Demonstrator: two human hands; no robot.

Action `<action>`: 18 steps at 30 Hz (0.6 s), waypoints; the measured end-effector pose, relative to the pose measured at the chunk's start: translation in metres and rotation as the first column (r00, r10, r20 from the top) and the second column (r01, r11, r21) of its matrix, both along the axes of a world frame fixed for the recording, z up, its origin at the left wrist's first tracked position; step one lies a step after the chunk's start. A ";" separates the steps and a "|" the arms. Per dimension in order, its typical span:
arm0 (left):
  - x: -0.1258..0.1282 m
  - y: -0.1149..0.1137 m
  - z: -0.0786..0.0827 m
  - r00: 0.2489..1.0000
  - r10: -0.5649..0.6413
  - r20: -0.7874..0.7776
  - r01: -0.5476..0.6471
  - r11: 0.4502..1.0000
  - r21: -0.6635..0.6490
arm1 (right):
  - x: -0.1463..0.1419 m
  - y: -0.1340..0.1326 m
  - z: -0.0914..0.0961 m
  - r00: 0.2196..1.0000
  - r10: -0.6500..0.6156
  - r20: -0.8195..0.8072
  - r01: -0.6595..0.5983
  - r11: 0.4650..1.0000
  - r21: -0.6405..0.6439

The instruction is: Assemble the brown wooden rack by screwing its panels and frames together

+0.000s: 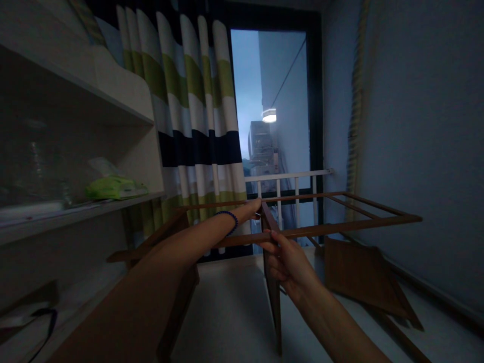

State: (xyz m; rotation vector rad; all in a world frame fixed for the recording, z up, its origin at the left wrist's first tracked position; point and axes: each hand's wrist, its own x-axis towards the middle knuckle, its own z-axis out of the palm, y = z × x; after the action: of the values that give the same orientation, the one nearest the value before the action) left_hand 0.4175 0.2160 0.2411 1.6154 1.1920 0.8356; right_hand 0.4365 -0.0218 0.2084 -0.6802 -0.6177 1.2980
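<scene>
A brown wooden furniture frame (333, 229) with long rails and cross slats stretches level in front of me. Beneath its middle stands an upright wooden panel (274, 307), its top edge running between the two rails. My right hand (283, 257) is closed around the near rail where it meets this panel. Reaching across with a dark beaded bracelet (231, 220) on the wrist, my left hand (255, 207) grips the panel's far end by the back rail; its fingers are partly hidden. Another wooden side piece (179, 307) supports the frame's left part.
Loose wooden panels (361, 272) lie on the pale floor (230, 307) at right, near the wall. White shelves (113, 204) with a green tissue pack (113, 186) stand close on the left. Behind are a striped curtain (204, 146), a window (245, 91) and a white railing (298, 175).
</scene>
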 end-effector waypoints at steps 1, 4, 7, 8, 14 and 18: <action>-0.001 0.001 0.000 1.000 -0.003 -0.020 0.003 1.000 -0.002 | 0.000 0.002 0.000 1.000 0.005 0.003 -0.005 1.000 0.005; -0.002 0.003 -0.001 0.997 0.001 -0.080 -0.001 1.000 -0.005 | 0.002 0.006 0.000 1.000 0.011 -0.001 -0.011 1.000 0.015; -0.001 0.006 -0.004 0.991 0.007 -0.135 -0.008 1.000 -0.005 | 0.002 0.010 0.000 1.000 0.002 -0.007 -0.002 1.000 0.001; 0.000 0.007 -0.005 0.989 0.006 -0.151 -0.007 1.000 -0.004 | 0.002 0.011 0.000 1.000 0.000 -0.006 0.000 1.000 -0.002; 0.003 0.012 -0.009 0.972 -0.010 -0.235 0.008 1.000 -0.010 | 0.004 0.014 0.002 1.000 0.011 0.009 -0.011 1.000 -0.022; 0.002 0.014 -0.008 0.952 -0.003 -0.306 -0.003 1.000 -0.019 | 0.006 0.017 -0.001 1.000 0.011 0.006 -0.011 1.000 -0.013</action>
State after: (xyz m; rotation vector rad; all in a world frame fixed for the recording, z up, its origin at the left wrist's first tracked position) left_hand 0.4190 0.2296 0.2336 1.7733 1.4103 0.5827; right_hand 0.4420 -0.0048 0.2075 -0.6925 -0.6191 1.3116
